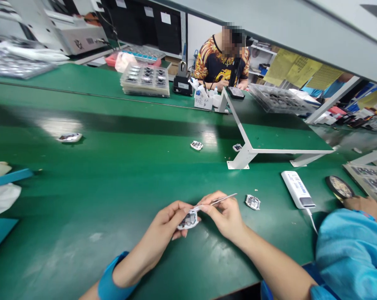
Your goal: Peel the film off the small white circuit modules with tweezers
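Low over the green table, my left hand [168, 221] grips a small white device casing [188, 221] by its edge, thumb on top. Dark and silvery parts show inside its open face. My right hand [224, 216] pinches a pair of metal tweezers [223, 198], whose back end sticks out to the upper right. The tweezers' tips meet the upper edge of the casing, where the fingers of both hands come close together. What the tips touch is too small to make out. A similar open casing [253, 202] lies on the table to the right of my right hand.
More casings lie farther off, one at the left [70, 138] and one mid-table [196, 145]. A white-framed raised shelf [288, 151] stands right of centre. Nearer are a white power strip [297, 189] and a co-worker's blue sleeve [347, 246]. Stacked trays [145, 80] sit at the back.
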`<state>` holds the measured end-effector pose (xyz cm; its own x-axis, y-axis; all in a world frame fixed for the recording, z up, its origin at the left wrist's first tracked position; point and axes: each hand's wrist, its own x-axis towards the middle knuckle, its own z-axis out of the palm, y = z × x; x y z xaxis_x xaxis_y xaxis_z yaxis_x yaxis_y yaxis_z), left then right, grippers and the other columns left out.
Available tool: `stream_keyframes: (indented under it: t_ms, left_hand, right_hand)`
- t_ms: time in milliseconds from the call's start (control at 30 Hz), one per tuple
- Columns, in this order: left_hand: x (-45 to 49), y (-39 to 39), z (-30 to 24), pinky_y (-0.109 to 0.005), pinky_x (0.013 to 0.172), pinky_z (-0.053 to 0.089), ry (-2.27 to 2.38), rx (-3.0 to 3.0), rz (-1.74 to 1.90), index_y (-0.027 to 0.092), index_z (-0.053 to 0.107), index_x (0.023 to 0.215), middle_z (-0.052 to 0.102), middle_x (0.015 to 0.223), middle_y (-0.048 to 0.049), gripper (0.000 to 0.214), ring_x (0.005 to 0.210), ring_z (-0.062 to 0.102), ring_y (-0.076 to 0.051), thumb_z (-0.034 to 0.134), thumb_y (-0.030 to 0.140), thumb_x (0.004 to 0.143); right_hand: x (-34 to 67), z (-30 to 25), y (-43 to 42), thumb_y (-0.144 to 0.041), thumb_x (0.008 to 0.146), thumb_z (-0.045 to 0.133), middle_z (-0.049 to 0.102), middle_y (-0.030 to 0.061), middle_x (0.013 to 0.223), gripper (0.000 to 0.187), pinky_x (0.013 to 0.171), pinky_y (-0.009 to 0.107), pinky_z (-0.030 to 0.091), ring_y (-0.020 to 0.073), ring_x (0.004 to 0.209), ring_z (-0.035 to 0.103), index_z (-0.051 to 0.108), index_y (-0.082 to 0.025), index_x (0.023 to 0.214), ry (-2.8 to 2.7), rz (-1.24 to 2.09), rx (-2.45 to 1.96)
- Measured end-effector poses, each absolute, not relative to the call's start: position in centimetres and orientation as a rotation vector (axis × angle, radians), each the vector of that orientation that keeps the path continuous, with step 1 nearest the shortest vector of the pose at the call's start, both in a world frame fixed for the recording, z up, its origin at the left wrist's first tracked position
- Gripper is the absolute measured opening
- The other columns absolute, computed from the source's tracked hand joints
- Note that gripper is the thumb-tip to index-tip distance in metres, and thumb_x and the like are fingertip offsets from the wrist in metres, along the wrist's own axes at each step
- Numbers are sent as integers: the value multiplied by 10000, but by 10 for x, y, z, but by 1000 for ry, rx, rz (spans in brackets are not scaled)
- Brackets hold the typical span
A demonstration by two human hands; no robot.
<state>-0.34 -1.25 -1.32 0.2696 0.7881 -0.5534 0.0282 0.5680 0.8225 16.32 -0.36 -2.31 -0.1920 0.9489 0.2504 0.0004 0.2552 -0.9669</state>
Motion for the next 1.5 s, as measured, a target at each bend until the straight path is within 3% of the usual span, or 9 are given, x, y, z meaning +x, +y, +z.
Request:
stream_keyframes:
  t_ms: [533, 733, 967, 1500]
  left_hand:
    - [-3, -13, -17, -94, 486, 311, 1214, 864, 613, 126, 528, 897, 508, 671, 34, 469, 530, 420, -3, 561, 555, 709]
    - [-4, -14, -17, -99, 502, 342, 1180, 861, 656, 128, 531, 929, 493, 719, 30, 428, 568, 433, -5, 553, 512, 740]
    - [-5, -12, -15, -110, 501, 354, 1135, 939, 658, 125, 512, 1007, 479, 717, 25, 420, 595, 433, -20, 541, 474, 774]
    - [-5, -12, -13, -124, 489, 321, 1117, 831, 700, 127, 535, 879, 490, 717, 22, 329, 570, 419, -18, 570, 416, 729]
  right_hand:
    - [161, -27, -6, -234, 828, 633, 696, 71, 811, 85, 650, 268, 552, 164, 714, 684, 612, -152, 822, -1449, 1135, -1005]
    - [163, -22, -8, -171, 827, 638, 695, 67, 825, 23, 762, 287, 538, 168, 807, 677, 635, -150, 818, -1622, 917, -973]
    - [162, -22, -4, -212, 835, 619, 684, 68, 804, 74, 653, 258, 551, 151, 699, 671, 621, -138, 828, -1445, 1046, -994]
    - [158, -25, -8, -209, 820, 644, 695, 56, 813, 55, 647, 244, 553, 143, 706, 676, 629, -156, 817, -1383, 1114, -910]
